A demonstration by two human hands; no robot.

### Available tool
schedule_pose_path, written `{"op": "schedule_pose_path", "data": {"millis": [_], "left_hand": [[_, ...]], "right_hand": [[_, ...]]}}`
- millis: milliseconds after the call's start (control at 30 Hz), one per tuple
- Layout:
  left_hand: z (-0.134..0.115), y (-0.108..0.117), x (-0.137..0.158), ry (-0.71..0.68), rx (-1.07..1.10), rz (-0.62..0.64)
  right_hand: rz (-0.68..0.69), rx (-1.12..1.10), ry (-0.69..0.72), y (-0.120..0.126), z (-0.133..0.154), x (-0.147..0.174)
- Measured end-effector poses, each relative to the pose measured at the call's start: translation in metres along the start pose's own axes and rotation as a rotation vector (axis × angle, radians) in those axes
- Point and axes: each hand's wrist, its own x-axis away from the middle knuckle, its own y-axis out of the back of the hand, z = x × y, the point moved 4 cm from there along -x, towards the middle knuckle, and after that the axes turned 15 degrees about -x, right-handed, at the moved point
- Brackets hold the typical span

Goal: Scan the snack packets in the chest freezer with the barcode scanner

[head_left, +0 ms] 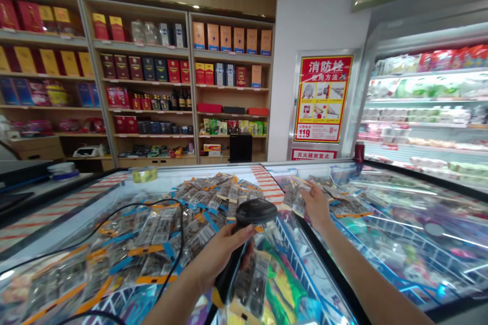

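A black handheld barcode scanner (255, 210) is gripped by its handle in my left hand (224, 246), its head pointing forward and right. My right hand (316, 205) pinches a clear packet with an orange edge (294, 197), close to the striped strip of the freezer top. To the left, a wide heap of similar packets (152, 228) with blue and orange edges covers the glass. A smaller pile of packets (348, 205) lies just right of my right hand. Another packet (253, 284) shows below the scanner; whether my left fingers touch it I cannot tell.
A black cable (182, 228) loops across the packets on the left. A tape roll (145, 174) rests at the freezer's back edge, and a dark red can (359, 152) stands at the back right. Shelves of boxes (145, 68) line the wall; a lit refrigerator (430, 111) is at the right.
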Motion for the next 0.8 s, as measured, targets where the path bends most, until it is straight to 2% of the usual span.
{"op": "schedule_pose_path", "data": {"millis": [100,233,333,533,633,800], "left_hand": [[-0.001,0.001,0.000,0.013,-0.015,-0.004],[0.001,0.003,-0.001,0.017,-0.007,-0.016],[0.003,0.004,-0.001,0.034,0.004,-0.013],[0.005,-0.005,0.005,0.053,0.018,0.081],[0.003,-0.009,0.009,0.047,0.012,0.116],[-0.003,-0.017,0.013,0.014,-0.007,0.150]], "right_hand": [[0.009,0.068,0.029,0.003,0.003,0.000],[0.092,0.086,-0.048,-0.006,-0.010,0.009],[0.081,0.012,-0.131,-0.004,-0.010,0.005],[0.039,-0.221,-0.324,0.025,0.011,-0.013],[0.012,-0.291,-0.356,0.030,0.017,-0.014],[0.012,-0.338,-0.382,0.026,0.016,-0.011]]}}
